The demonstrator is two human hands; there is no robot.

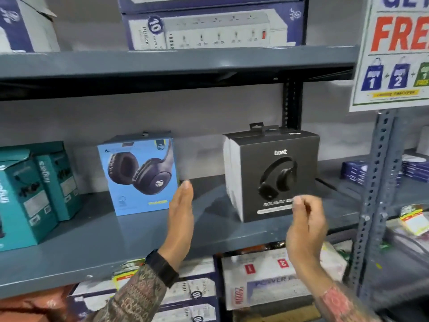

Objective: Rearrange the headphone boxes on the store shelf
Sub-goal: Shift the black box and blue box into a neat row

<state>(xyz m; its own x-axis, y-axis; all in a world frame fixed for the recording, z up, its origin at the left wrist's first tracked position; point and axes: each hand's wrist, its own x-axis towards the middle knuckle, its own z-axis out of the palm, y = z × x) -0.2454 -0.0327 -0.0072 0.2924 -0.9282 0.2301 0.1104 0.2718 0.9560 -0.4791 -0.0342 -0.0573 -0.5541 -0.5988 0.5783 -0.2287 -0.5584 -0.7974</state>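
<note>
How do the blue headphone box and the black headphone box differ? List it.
The blue headphone box shows large dark earcups close up; the black headphone box shows a small whole headset. Blue stands left, black right and looks bigger. Both stand upright on the grey shelf, untouched by either hand.

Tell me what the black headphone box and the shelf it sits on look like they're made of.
The black headphone box looks like matte printed cardboard: folded edges, a hang tab on top, little glare. The shelf looks like grey painted sheet metal, smooth with soft reflections, beside a perforated steel upright.
</note>
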